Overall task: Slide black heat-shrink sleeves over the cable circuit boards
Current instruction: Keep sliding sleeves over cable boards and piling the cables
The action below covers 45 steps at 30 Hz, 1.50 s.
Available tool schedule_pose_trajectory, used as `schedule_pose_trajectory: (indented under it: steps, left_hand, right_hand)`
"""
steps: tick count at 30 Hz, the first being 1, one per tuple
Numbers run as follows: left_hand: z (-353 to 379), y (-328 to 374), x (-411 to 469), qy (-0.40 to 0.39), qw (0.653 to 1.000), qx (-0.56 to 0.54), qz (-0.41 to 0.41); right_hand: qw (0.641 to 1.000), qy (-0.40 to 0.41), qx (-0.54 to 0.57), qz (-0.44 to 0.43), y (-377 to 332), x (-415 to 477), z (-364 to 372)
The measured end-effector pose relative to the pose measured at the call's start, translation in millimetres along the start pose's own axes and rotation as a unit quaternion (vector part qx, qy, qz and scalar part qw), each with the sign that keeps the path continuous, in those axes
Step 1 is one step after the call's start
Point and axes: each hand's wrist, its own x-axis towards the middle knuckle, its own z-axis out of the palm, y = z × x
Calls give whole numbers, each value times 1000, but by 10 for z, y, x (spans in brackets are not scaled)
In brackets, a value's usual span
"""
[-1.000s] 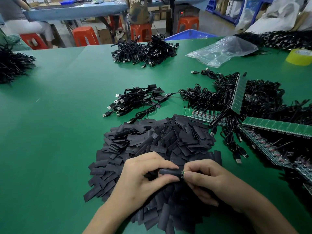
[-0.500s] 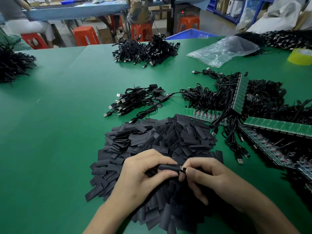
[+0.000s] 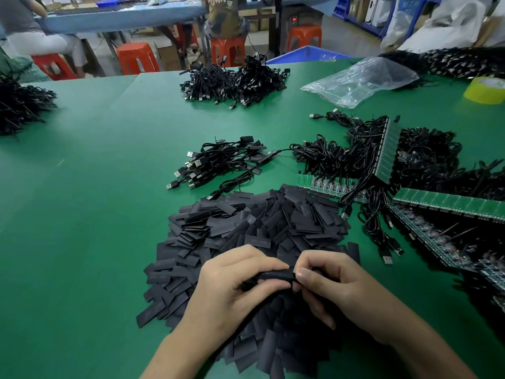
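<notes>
Black sleeve (image 3: 276, 275) now hides the board tip; left hand (image 3: 232, 292) grips it, right hand (image 3: 338, 291) fingers pinch its end.

Left hand (image 3: 232, 288) and right hand (image 3: 338, 291) close together, fingers (image 3: 259, 265) curled in pinches.

The table (image 3: 82, 214) has a smooth, matt green covering with soft patches of glare. The heaped sleeves (image 3: 246, 222) are thin black plastic, flat and dull, some with faint grey print. The one sleeve (image 3: 276, 276) gripped between the left hand (image 3: 226, 291) and the right hand (image 3: 336, 291) has a slight sheen. The cables (image 3: 218, 162) have faintly glossy black jackets and bright metal plugs. The circuit boards (image 3: 448, 201) are glossy green. The bag (image 3: 360, 80) is clear, crinkled, shiny film. The tape roll (image 3: 485, 90) is glossy yellow. The stools (image 3: 138, 57) are orange plastic.
</notes>
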Motion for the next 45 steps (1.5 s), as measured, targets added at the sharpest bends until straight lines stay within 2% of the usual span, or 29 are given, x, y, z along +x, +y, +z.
schedule_pose_trajectory:
  steps: [7, 14, 18, 24, 36, 45]
  left_hand:
    - [44, -4, -22, 27, 1000, -15, -4]
    - [51, -8, -4, 12, 999, -35, -9]
    - [62, -4, -10, 76, 996, -11, -54]
    - [141, 64, -47, 156, 984, 1, -91]
    - [116, 70, 5, 110, 991, 33, -63]
    - [77, 74, 20, 124, 990, 29, -63]
  right_hand:
    - [1000, -6, 9, 2, 12, 4, 2]
    - [1000, 0, -7, 2, 19, 11, 15]
    - [1000, 24, 10, -3, 15, 19, 47]
    - [994, 21, 105, 18, -11, 16, 85]
    - [992, 34, 125, 11, -9, 32, 129]
    - [991, 17, 132, 19, -30, 21, 110]
